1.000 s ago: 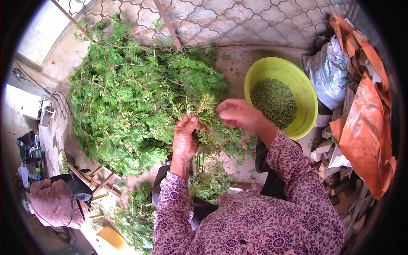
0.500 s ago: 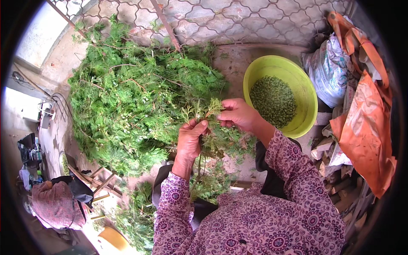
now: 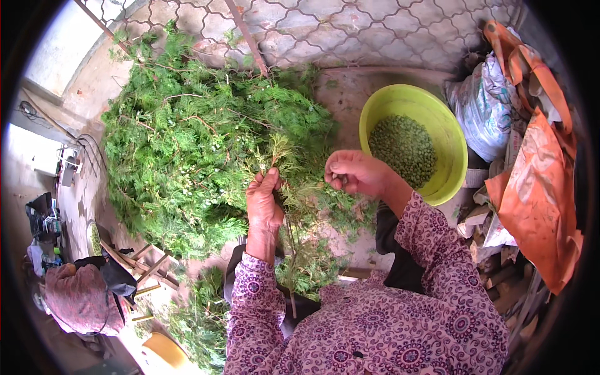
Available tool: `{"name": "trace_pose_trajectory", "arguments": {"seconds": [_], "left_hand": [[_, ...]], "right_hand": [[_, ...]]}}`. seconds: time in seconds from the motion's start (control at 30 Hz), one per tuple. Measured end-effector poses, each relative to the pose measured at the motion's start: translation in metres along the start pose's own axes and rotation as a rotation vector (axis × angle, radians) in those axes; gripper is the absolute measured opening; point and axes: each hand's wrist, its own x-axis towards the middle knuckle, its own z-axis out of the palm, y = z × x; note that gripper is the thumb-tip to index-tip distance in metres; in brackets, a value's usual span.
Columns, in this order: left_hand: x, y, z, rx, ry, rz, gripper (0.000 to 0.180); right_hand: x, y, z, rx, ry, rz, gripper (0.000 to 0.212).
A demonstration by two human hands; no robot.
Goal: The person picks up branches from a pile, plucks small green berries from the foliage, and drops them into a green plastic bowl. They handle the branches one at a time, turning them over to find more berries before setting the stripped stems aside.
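A conifer branch (image 3: 279, 150) with flat, scaly green sprays is pinched between the thumb and fingers of my left hand (image 3: 264, 203). Its thin stem hangs down past my wrist toward my lap. My right hand (image 3: 361, 174) is apart from the branch, fingers curled in, near the left side of a yellow-green basin (image 3: 451, 144). Whatever lies inside those fingers is too small to make out. Small round green cones (image 3: 401, 150) cover the basin's bottom. Beyond my left hand spreads a large heap of cut conifer branches (image 3: 181, 144).
A wire lattice (image 3: 350, 31) runs along the far side. To the right are a stuffed white sack (image 3: 478, 106), an orange sheet (image 3: 540, 206) and stacked firewood. On the left stand a wooden frame (image 3: 149, 272), a bundle of patterned cloth (image 3: 81, 300) and a yellow container (image 3: 165, 350).
My right hand has come away from the branch and shifted right, its fingers now curled. My left hand has moved slightly left and up with the branch.
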Motion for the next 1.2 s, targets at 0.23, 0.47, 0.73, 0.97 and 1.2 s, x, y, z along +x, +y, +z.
{"name": "trace_pose_trajectory", "arguments": {"seconds": [0.23,0.47,0.73,0.97,1.2], "left_hand": [[0.002,-0.009,0.001,0.041,0.068,0.024,0.020],[-0.010,-0.018,0.007,0.157,-0.174,-0.081,0.010],[-0.017,-0.028,0.009,0.514,-0.483,-0.248,0.024],[-0.018,-0.024,0.009,0.440,-0.366,-0.186,0.016],[-0.016,-0.018,0.008,0.226,-0.348,-0.197,0.015]], "right_hand": [[-0.003,0.002,0.021,-0.138,-0.016,0.033,0.016],[-0.005,-0.005,0.022,-0.231,0.040,-0.054,0.011],[-0.002,-0.002,0.019,-0.462,0.156,-0.173,0.013],[0.001,-0.001,0.017,-0.474,0.253,-0.218,0.010],[0.006,-0.005,-0.007,-0.205,0.319,-0.369,0.007]]}}
